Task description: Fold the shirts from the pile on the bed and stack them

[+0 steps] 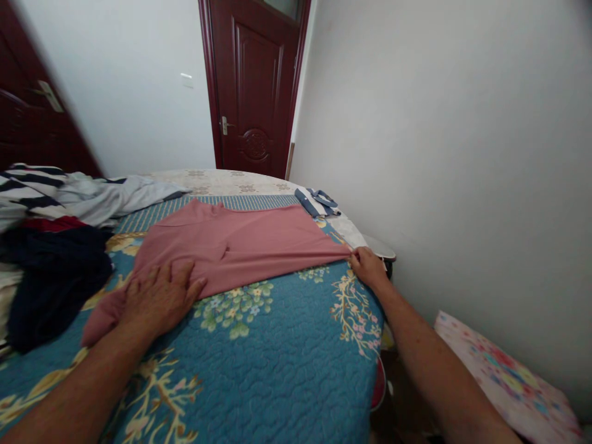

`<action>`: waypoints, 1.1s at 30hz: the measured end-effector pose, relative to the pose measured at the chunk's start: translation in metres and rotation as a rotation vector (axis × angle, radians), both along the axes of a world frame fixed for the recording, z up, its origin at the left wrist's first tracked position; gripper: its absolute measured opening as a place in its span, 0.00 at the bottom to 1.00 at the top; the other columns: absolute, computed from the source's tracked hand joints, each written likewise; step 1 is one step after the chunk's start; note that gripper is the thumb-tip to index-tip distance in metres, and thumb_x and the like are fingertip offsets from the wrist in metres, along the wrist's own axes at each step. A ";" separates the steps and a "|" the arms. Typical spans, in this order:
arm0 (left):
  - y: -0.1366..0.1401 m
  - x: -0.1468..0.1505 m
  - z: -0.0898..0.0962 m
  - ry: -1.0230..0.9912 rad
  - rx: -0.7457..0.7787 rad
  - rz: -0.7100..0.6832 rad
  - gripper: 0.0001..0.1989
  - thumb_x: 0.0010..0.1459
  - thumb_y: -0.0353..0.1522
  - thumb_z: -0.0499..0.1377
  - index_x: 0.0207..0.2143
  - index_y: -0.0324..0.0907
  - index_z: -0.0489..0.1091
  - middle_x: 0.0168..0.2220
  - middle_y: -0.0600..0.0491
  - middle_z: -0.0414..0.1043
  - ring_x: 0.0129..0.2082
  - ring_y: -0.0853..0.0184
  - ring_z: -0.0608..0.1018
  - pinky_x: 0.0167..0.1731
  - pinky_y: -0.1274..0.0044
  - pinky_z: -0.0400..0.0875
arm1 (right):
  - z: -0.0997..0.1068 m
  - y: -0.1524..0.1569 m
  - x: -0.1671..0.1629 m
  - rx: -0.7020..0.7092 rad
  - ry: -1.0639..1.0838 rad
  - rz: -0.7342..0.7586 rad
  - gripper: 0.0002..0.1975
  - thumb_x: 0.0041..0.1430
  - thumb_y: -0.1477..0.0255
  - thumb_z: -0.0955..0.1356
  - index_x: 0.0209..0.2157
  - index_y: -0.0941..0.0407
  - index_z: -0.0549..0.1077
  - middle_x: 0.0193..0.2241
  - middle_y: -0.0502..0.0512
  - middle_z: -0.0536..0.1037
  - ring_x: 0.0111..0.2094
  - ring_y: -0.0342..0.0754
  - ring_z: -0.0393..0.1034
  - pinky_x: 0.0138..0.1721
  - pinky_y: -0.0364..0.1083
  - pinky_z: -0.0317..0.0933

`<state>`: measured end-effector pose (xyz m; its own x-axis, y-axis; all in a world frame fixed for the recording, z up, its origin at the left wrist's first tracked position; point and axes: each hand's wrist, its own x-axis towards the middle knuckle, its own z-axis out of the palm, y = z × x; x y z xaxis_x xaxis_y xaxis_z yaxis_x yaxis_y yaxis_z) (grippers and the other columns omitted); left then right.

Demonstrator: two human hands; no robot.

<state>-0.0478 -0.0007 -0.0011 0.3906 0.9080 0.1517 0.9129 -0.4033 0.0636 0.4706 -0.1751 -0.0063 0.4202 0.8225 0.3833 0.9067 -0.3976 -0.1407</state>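
Observation:
A pink shirt (259, 234) lies spread across a blue quilted cover with a flower print (277, 370). My left hand (160, 296) rests flat on the shirt's near left part, fingers spread. At the right, my right hand (367, 266) pinches the shirt's lower corner between thumb and fingers. The cloth is pulled taut toward that hand, with a long fold running along its near edge. Part of the shirt at the left is hidden under my left hand and forearm.
Crumpled clothes heap up at the left, among them a navy garment (60, 277) and a light grey one (115, 197). A folded striped shirt (317, 202) sits at the far right edge. Beside the wall stands a pink floral box-like thing (504, 376).

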 end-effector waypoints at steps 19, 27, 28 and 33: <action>-0.004 0.000 -0.005 0.026 0.023 0.019 0.40 0.66 0.58 0.45 0.69 0.44 0.66 0.68 0.34 0.64 0.70 0.34 0.62 0.66 0.45 0.52 | 0.031 0.070 -0.093 -0.238 0.069 0.369 0.17 0.70 0.70 0.64 0.53 0.54 0.82 0.51 0.60 0.83 0.55 0.54 0.74 0.59 0.49 0.62; -0.004 -0.002 -0.008 0.073 0.048 0.017 0.40 0.67 0.57 0.44 0.71 0.44 0.64 0.71 0.34 0.62 0.71 0.34 0.61 0.66 0.45 0.53 | 0.026 0.105 -0.046 -0.297 -0.012 0.248 0.16 0.65 0.76 0.66 0.48 0.57 0.83 0.50 0.63 0.83 0.53 0.53 0.75 0.57 0.46 0.62; -0.004 -0.002 -0.008 0.079 0.046 0.019 0.40 0.67 0.57 0.44 0.71 0.43 0.64 0.71 0.34 0.62 0.71 0.33 0.61 0.66 0.45 0.53 | 0.024 0.105 -0.043 -0.299 -0.030 0.242 0.14 0.66 0.75 0.66 0.47 0.57 0.83 0.49 0.63 0.83 0.52 0.54 0.75 0.57 0.47 0.62; -0.004 -0.002 -0.008 0.091 0.051 0.016 0.41 0.67 0.57 0.42 0.71 0.43 0.63 0.71 0.33 0.61 0.70 0.33 0.62 0.65 0.45 0.55 | 0.015 0.103 -0.045 -0.239 -0.148 0.174 0.14 0.73 0.71 0.62 0.48 0.59 0.79 0.49 0.68 0.80 0.52 0.58 0.72 0.56 0.50 0.61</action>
<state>-0.0503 -0.0051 -0.0092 0.3902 0.9063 0.1620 0.9203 -0.3891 -0.0402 0.4256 -0.0716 0.0089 0.2193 0.9513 0.2168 0.9676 -0.2406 0.0767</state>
